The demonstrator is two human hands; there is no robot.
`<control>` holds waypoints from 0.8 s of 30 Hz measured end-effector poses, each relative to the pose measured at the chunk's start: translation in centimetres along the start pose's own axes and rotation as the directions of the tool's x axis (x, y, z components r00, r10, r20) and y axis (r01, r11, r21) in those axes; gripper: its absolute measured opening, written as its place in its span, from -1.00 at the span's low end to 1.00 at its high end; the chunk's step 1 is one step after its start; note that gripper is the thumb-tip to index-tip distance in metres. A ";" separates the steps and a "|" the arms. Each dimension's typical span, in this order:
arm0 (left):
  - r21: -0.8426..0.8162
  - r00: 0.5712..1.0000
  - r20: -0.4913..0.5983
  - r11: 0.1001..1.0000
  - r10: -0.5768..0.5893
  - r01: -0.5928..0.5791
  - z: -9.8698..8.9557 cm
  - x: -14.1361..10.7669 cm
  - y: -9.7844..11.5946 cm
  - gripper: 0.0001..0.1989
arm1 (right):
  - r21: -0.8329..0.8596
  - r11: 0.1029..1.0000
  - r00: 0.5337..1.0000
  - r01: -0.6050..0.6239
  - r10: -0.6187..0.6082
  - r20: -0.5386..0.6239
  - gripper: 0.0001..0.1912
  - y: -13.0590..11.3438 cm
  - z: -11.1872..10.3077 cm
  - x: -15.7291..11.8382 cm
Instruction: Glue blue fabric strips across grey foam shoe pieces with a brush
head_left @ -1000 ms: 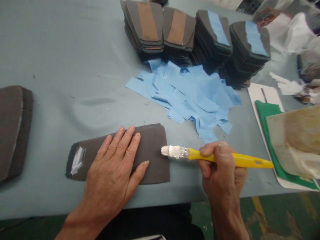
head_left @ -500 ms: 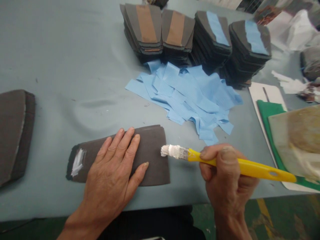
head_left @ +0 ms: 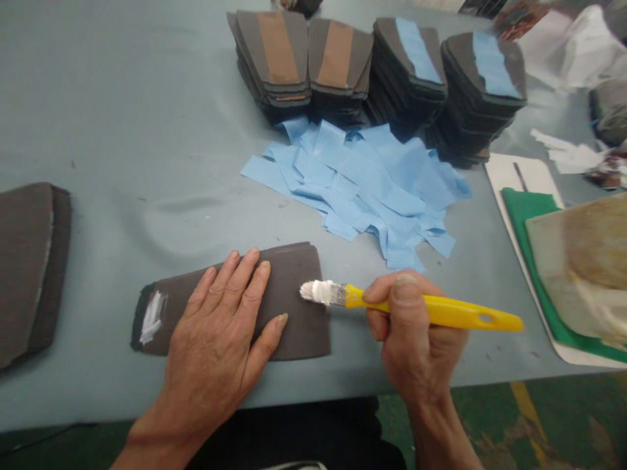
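Note:
Flat on a small stack of dark grey-brown fabric pieces (head_left: 298, 307) lies my left hand (head_left: 220, 326), fingers stretched out. White paste is smeared near the stack's narrow left end. My right hand (head_left: 416, 326) grips a paintbrush (head_left: 455, 312) by its yellow handle. The brush's bristles, thickly coated with white paste, are over the right part of the top piece; I cannot tell whether they touch it. Beyond the stack spreads a loose heap of light blue fabric strips (head_left: 353, 183).
Several tall stacks of dark pieces (head_left: 409, 78) stand at the back, topped with brown or blue strips. At the left edge is another dark stack (head_left: 24, 267). A stained translucent container (head_left: 578, 261) sits on a green sheet (head_left: 529, 202) over a white board (head_left: 499, 173) at right.
My right hand has moved left with the paintbrush, bringing the bristles further over the dark piece. My left hand stays on the stack. The view has shifted slightly.

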State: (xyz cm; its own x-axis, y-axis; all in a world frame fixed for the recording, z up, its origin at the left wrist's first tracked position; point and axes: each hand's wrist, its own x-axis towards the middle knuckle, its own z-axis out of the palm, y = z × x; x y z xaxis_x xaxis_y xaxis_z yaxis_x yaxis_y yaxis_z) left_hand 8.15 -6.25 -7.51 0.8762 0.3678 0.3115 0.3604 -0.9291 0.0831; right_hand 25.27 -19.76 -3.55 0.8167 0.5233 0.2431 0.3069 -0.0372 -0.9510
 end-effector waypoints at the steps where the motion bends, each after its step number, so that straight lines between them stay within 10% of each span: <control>1: -0.002 1.000 0.002 1.000 -0.002 0.002 0.0 0.0 0.0 -0.40 | -0.007 1.000 1.000 0.000 0.000 0.015 -0.49 0.2 0.0 0.0; 11: -0.001 1.000 -0.005 1.000 0.005 -0.005 0.0 0.1 0.0 -0.40 | -0.031 0.998 0.972 0.045 -0.051 -0.228 -0.59 1.0 -3.4 0.6; 24: 0.054 0.999 -0.029 0.998 0.027 -0.025 0.3 -0.1 -0.4 -0.38 | 0.159 0.987 0.998 -0.028 0.038 -0.059 -0.51 1.0 -2.3 -0.3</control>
State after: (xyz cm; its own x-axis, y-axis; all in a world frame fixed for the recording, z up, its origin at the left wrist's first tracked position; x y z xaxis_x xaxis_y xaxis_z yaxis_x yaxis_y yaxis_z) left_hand 7.98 -5.91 -7.87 0.8759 0.3417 0.3406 0.3553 -0.9345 0.0237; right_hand 26.48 -21.96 -4.17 0.8553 0.4700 0.2180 0.2023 0.0844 -0.9757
